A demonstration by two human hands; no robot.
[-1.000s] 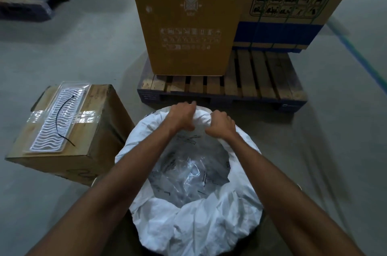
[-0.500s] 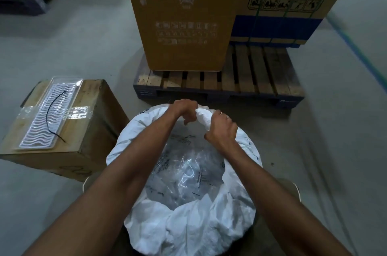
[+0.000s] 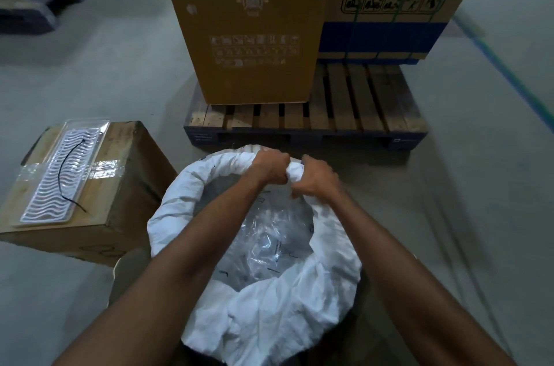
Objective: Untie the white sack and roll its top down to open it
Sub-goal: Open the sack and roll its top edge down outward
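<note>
The white sack (image 3: 269,314) stands open on the floor right below me, its top rolled into a thick rim. Inside lies clear plastic packaging (image 3: 269,242) with black marks. My left hand (image 3: 271,169) and my right hand (image 3: 317,181) sit side by side on the far part of the rim, both with fingers closed on the rolled white fabric. Both forearms reach across the sack's mouth and hide part of its inside.
A cardboard box (image 3: 120,203) stands to the left of the sack, with a clear plastic tray (image 3: 63,174) and a black tie on top. Just beyond the sack is a wooden pallet (image 3: 344,114) bearing tall cardboard cartons (image 3: 248,24). Grey floor lies to the right.
Both hands have stayed on the far rim, shifting slightly right and closing together on the roll. The rim at the far left looks more tightly rolled than before.
</note>
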